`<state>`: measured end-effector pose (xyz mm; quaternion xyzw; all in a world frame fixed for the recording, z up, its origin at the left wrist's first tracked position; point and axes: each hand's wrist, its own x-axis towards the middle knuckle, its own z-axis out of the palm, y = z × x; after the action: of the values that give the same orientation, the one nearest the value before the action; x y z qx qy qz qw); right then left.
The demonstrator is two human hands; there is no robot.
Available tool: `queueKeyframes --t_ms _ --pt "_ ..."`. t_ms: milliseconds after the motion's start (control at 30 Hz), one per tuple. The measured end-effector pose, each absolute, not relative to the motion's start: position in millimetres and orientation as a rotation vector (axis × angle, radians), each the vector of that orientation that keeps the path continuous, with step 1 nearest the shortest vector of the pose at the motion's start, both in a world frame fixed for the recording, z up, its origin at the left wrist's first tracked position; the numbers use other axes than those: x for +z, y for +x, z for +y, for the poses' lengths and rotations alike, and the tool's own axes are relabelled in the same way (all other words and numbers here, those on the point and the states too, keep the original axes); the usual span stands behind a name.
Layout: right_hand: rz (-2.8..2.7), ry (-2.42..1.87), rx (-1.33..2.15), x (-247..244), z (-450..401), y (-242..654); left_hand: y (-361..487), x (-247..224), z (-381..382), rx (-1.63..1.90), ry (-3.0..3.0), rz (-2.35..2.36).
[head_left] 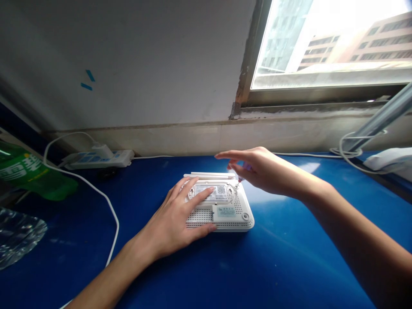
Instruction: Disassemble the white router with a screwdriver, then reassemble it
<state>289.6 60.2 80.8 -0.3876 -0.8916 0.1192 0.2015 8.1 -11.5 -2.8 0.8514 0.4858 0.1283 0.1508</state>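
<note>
While the left hand (172,221) spreads on the router (238,216), the right hand (264,169) pinches a half-hidden screwdriver (246,167).

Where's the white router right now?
Head view: the white router lies on the blue tabletop, under the left hand, with the right hand above its far corner.

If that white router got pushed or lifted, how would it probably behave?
The router looks light for its size, with a vented plastic shell. It would probably slide rather than roll or tip on the glossy table, being flat and low. The thin antennas may flex easily.
</note>
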Motion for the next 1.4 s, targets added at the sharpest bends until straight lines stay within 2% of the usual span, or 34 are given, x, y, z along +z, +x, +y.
queueKeyframes --t_ms 167,433,667,933,1167,1400 --pt "-2.489 -0.942 0.374 78.3 58.4 292.2 8.6 -2.8 -11.1 0.376 2.442 1.398" --pt "-2.463 -1.177 0.387 85.3 56.8 284.4 7.7 -3.5 -10.3 0.395 2.44 1.382" --pt "-2.498 -1.015 0.374 77.9 59.0 292.4 8.1 -3.8 -10.8 0.42 2.445 1.379" --pt "-2.465 -1.209 0.32 82.7 57.0 285.2 7.3 -3.9 -11.0 0.425 2.439 1.381" --pt "-2.495 -1.022 0.336 77.3 55.3 288.1 7.7 -4.2 -10.8 0.43 2.455 1.372" --pt "-2.472 -1.257 0.288 84.7 54.6 283.2 7.7 -2.1 -11.3 0.405 2.43 1.375"
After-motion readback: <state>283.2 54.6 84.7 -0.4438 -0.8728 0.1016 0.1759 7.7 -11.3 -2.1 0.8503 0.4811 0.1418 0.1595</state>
